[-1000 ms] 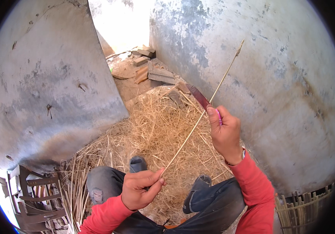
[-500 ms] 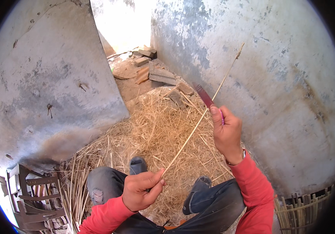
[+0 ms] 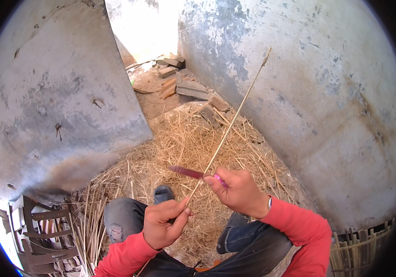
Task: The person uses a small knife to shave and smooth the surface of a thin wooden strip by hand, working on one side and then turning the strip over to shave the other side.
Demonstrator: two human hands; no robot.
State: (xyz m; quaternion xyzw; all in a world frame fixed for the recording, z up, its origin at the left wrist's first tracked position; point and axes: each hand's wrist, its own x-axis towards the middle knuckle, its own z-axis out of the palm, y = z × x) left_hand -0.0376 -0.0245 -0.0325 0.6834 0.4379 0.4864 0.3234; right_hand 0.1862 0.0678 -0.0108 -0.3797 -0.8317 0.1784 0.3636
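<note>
Two stained, flaking grey-white plaster walls (image 3: 318, 115) flank a floor buried in curly straw-coloured shavings (image 3: 184, 134). Grey and orange brick rubble (image 3: 192, 89) at far end. Pale slatted wooden basket (image 3: 362, 251) lower right. Long, thin, pale wooden stick (image 3: 239, 111) slants up over shavings, pinched low by left hand (image 3: 166, 224). Right hand (image 3: 239, 191) grips dark-red flat-bladed knife (image 3: 188, 172), pink handle, crossing stick.

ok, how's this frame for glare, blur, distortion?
Head view: glare washes out the bright white far wall; head view: slight smear on the flat dark-red blade, likely motion, while the long thin pale stick reads crisper; head view: fisheye with dark rim, blue fringe lower left.
</note>
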